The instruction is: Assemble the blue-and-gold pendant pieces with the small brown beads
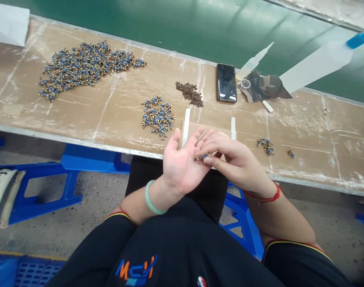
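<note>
My left hand (184, 165) is held palm up with its fingers stretched out, over the front edge of the table. A small brown disc (195, 159) rests on that palm. Above the palm, my right hand (232, 157) pinches a small blue and brass-coloured metal piece (204, 156) between thumb and fingers, close to the disc. A small pile of similar blue and brass pieces (158, 115) lies just beyond my left hand. Farther back is a heap of brown discs (189, 93). Several more blue pieces (266, 146) lie to the right of my right hand.
A large heap of blue and brass pieces (86, 65) covers the table's left part. A phone (226, 83), a camouflage cloth (265, 85), a white-handled tool (267, 105) and a nozzle bottle (253, 61) stand or lie at the back right. Blue stools (89, 157) are below the table.
</note>
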The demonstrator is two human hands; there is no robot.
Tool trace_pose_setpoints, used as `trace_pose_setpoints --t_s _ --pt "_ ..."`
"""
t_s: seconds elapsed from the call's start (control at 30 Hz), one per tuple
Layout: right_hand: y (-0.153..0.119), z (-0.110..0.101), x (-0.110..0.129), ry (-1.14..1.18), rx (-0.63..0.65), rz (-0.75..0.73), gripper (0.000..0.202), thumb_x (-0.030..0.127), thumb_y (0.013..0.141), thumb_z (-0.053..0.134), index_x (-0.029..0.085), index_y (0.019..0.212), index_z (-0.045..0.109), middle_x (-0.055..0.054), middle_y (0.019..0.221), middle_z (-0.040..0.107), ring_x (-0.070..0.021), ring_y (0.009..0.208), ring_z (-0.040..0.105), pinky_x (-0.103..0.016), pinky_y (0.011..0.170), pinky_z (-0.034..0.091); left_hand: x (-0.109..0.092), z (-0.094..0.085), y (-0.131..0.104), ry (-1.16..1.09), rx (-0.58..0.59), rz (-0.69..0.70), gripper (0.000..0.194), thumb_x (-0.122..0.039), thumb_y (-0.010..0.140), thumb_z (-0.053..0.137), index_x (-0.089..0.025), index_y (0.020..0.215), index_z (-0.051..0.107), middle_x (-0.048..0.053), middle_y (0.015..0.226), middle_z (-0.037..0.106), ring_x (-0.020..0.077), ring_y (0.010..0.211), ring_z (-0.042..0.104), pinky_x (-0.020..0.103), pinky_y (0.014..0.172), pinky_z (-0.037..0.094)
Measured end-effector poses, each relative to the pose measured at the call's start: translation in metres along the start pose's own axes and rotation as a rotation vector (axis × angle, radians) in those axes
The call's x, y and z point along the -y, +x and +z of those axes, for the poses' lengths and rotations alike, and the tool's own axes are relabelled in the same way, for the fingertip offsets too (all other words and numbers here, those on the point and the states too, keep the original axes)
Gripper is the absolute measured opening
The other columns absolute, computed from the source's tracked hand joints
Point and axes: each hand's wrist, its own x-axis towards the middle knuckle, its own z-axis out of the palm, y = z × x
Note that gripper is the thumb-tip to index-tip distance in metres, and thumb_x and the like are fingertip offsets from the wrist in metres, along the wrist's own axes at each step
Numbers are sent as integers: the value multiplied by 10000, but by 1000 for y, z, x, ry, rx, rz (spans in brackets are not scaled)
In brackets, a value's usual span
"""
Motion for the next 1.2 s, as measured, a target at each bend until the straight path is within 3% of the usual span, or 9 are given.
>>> trace_pose_setpoints --t_s 0.13,0.47,0.97,1.2 --pt "-2 1 -1 -23 -9 9 126 317 964 704 284 987 824 -42 897 799 -228 890 673 -337 674 533 0 1 2 -89 15 -52 624 -661 1049 225 -242 1181 668 159 1417 649 382 1343 633 560 941 632" --pt "-5 1 -2 -58 -14 4 113 268 960 702 265 980 814 -46 924 789 -225 937 680 -321 699 550 -12 29 -5 -417 -220 -215 585 -586 1063 301 -178 1351 606 130 1482 618 281 1477 527 465 1183 507" --pt "-5 3 -2 -102 -29 -58 98 246 958 694 251 946 791 -39 895 790 -217 877 665 -330 688 540 -2 18 -3 -194 -108 -105 587 -624 1044 259 -237 1199 673 117 1430 667 346 1447 565 564 1155 524" --pt "-7 8 -3 -177 -88 -135 127 197 940 694 271 952 795 -25 898 797 -215 848 669 -406 811 548 1 20 -2 -213 -109 -63 584 -653 1032 307 -235 1239 658 109 1508 609 343 1524 480 534 1169 530"
